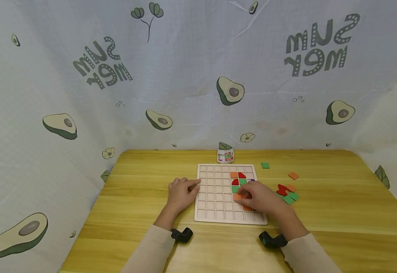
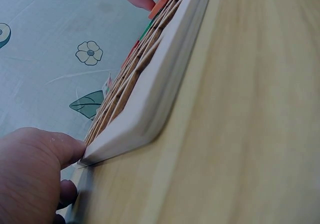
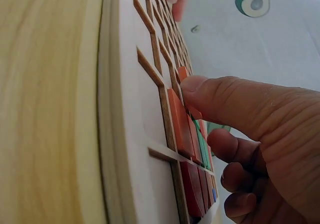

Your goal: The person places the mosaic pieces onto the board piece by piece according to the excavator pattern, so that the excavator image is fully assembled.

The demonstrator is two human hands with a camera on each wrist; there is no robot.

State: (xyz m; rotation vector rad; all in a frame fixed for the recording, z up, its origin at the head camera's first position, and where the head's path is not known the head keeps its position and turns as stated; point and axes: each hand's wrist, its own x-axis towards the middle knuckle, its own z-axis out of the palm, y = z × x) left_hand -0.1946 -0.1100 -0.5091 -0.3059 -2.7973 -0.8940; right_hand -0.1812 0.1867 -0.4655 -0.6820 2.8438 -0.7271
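Note:
A pale wooden grid board (image 1: 215, 206) lies on the table, with red, green and orange pieces in its right-hand cells. My right hand (image 1: 261, 197) is over these cells and pinches an orange square tile (image 3: 183, 74) between thumb and fingers. The tile stands tilted at the grid in the right wrist view. Below it, another orange tile (image 3: 180, 124) lies in a cell, near a dark red piece (image 3: 192, 186). At the board's left edge, my left hand (image 1: 181, 193) touches the rim with thumb and forefinger; its thumb (image 2: 65, 146) is straight against the board's corner.
Loose pieces lie right of the board: a red piece (image 1: 282, 190), green tiles (image 1: 289, 199) and orange tiles (image 1: 293, 175). One green tile (image 1: 265, 165) is farther back. A small patterned card (image 1: 225, 156) stands behind the board, before a printed cloth (image 1: 191, 76).

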